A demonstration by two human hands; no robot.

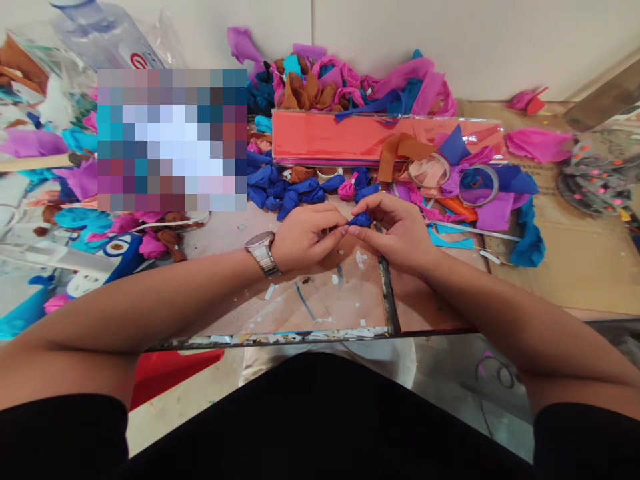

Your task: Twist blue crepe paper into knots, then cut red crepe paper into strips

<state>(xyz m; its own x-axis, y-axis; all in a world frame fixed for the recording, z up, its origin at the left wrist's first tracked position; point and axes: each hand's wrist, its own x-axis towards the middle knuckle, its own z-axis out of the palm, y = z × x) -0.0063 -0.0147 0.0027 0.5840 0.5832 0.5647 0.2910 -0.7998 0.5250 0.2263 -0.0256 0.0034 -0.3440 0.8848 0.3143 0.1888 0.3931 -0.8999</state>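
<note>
Between my two hands is a small blue crepe paper piece (361,219), bunched up and held just above the table (320,300). My left hand (310,233), with a metal watch on its wrist, is closed, its fingertips pinching the lower left end of the piece. Thumb and fingers of my right hand (397,227) close on the same piece from the right. Behind my hands lies a row of similar twisted blue paper pieces (300,190). A small pink paper piece (347,188) sits at the right end of that row.
A long pack of coral paper (340,137) lies behind, with heaped coloured paper (340,83) against the wall. Tape rolls (479,185) lie among scraps on the right, near cardboard (575,247). A clear bottle (103,33) and a glue gun (107,263) are at left.
</note>
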